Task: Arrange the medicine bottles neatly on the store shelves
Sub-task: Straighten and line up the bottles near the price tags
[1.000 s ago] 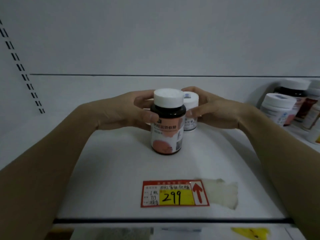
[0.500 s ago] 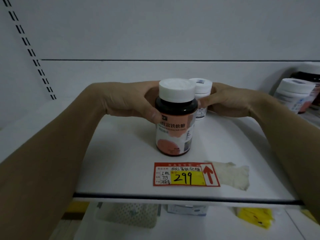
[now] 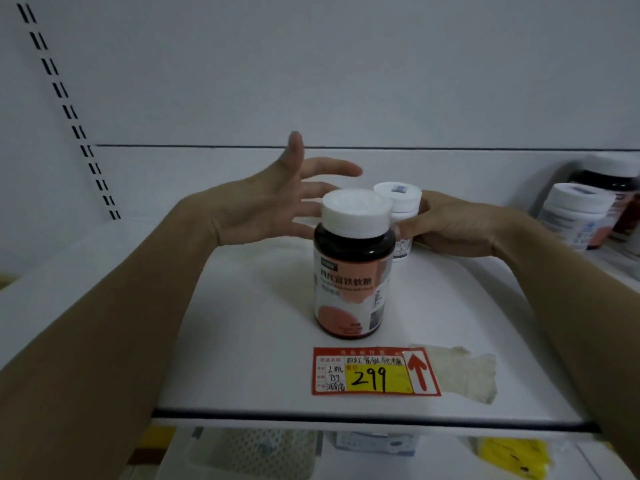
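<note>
We see a dark brown bottle [image 3: 353,268] with white cap and pink-and-white label, a white bottle [image 3: 401,216] behind, and a red-and-yellow price tag [image 3: 375,372] on the white shelf [image 3: 242,341].

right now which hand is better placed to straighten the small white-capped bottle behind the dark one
Right. The right hand already grips the small white-capped bottle behind the dark brown bottle with the pink label. The left hand is spread open, holding nothing.
</note>
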`<state>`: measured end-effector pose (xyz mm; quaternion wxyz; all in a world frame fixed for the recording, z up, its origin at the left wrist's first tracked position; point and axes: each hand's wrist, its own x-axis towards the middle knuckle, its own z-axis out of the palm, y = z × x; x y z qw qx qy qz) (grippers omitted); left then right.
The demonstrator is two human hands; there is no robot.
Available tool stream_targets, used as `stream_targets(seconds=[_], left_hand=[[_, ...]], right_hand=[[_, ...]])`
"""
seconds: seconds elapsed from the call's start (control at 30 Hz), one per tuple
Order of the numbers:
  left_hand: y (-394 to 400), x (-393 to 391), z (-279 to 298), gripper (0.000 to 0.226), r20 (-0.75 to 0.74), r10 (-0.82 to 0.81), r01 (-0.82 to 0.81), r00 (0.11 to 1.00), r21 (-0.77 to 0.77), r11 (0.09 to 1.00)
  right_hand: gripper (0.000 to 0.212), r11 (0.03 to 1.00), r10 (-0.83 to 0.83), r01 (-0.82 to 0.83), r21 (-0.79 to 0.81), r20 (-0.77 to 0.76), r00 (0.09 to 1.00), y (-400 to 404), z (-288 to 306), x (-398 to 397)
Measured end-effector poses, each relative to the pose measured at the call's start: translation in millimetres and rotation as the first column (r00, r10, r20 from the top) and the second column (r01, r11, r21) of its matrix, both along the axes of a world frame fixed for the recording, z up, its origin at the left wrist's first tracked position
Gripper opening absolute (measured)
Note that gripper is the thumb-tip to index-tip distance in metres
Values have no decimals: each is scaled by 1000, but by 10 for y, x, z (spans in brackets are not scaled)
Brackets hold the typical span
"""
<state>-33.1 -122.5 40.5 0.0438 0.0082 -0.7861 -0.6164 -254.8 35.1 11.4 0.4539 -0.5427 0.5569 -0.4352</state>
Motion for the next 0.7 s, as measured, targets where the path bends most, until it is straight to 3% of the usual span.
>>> stream_targets(seconds=[0.07, 0.1, 0.17, 0.23, 0.37, 0.53, 0.7], left_hand=[[-6, -70, -28, 73, -82, 298, -307, 951, -149, 940], [-17, -105, -70, 61, -136, 425, -446, 895, -254, 858], [-94, -142, -168, 43, -184, 537, -558, 824, -430, 709], [-157, -177, -256, 33, -124, 566, -535, 815, -539, 651], [-163, -237, -329, 27, -7, 576, -447, 817, -638, 626], [-209, -299, -404, 34, -43, 566, -394, 823, -761, 516], [-179, -312, -402, 30, -113, 595, -475, 795, -727, 497]], right_hand=[[77, 998, -63, 63, -28, 15, 998, 2, -14, 5], [67, 994, -104, 105, -35, 18, 994, 8, -13, 24], [55, 981, -178, 177, -80, 3, 984, 0, -17, 42], [50, 974, -209, 204, -99, -39, 977, 7, 4, 101], [62, 934, -351, 344, -97, -63, 934, 47, 45, 124], [38, 884, -462, 436, -171, -173, 870, 74, 57, 77], [31, 839, -538, 494, -227, -217, 815, 100, 103, 160]])
